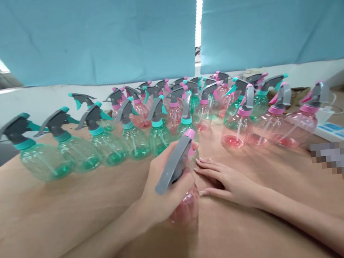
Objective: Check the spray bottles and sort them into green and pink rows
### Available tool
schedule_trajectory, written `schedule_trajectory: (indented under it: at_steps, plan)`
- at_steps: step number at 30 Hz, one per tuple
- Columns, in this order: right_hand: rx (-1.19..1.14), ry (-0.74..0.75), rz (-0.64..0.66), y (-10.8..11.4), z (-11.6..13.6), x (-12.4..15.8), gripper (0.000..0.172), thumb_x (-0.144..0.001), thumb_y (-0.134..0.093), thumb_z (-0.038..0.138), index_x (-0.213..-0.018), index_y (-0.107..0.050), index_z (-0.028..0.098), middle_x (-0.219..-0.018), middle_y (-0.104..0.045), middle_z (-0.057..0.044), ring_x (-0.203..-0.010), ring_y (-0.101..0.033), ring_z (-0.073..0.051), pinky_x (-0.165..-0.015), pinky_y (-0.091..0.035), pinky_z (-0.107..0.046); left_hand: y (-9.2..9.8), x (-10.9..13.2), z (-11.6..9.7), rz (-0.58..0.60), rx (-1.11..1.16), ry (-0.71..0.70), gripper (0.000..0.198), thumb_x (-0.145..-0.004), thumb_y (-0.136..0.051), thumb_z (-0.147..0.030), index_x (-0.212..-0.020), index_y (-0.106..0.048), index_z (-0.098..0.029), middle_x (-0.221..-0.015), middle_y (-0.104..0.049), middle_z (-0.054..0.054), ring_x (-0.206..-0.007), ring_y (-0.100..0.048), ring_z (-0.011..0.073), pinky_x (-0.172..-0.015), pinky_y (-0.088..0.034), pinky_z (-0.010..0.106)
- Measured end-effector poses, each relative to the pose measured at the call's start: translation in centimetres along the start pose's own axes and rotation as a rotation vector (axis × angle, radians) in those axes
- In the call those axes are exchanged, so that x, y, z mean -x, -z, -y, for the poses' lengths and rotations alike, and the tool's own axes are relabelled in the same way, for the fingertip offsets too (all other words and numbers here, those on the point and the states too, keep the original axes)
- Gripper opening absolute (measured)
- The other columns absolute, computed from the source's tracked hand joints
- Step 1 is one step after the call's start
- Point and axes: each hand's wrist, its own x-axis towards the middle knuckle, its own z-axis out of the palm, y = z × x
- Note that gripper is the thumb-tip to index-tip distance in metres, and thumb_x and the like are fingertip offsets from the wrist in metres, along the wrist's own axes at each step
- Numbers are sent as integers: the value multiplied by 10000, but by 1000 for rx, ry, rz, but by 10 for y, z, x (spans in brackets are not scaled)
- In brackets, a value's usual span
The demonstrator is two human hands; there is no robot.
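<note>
- Clamps left hand (162, 188) round pink spray bottle (186, 206), upright mid-table.
- Rests right hand (230, 182) flat, unclenched, empty, just beside it.
- Hemmed behind by green spray bottles (109, 145); bare tabletop (62, 220) open front-left.

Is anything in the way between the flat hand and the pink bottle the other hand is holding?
No, nothing visible. The left hand grips the pink bottle, and the right hand lies flat on the table right beside it, with no bottle between them.
</note>
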Motion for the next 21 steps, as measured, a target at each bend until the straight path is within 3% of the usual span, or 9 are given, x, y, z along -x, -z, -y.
schedule_trajectory:
  at_steps: [8, 15, 21]
  plan:
    - [-32, 0, -3, -2, -4, 8, 663, -913, -549, 587, -1458, -465, 219, -1542, -400, -107, -1443, -320, -309, -1185, -256, -553, -1, 2, -1, 42, 77, 58, 317, -704, -509, -206, -1011, -562, -267, -680, -528, -36, -529, -451, 159, -538, -444, 313]
    - [-28, -7, 20, 2, -1, 10, 678, -916, -533, 600, -1463, -457, 205, -1541, -393, -112, -1443, -316, -315, -1184, -252, -562, -4, 5, 3, 11, 89, 61, 241, -733, -494, -106, -906, -535, -269, -738, -489, -37, -622, -459, 158, -613, -415, 314]
    - [-53, -14, 5, 3, -1, 10, 655, -909, -555, 587, -1455, -470, 236, -1531, -417, -105, -1434, -336, -318, -1177, -269, -560, -2, 3, 2, 26, 55, 30, 151, -737, -495, -143, -845, -494, -248, -746, -518, -34, -683, -517, 170, -638, -412, 318]
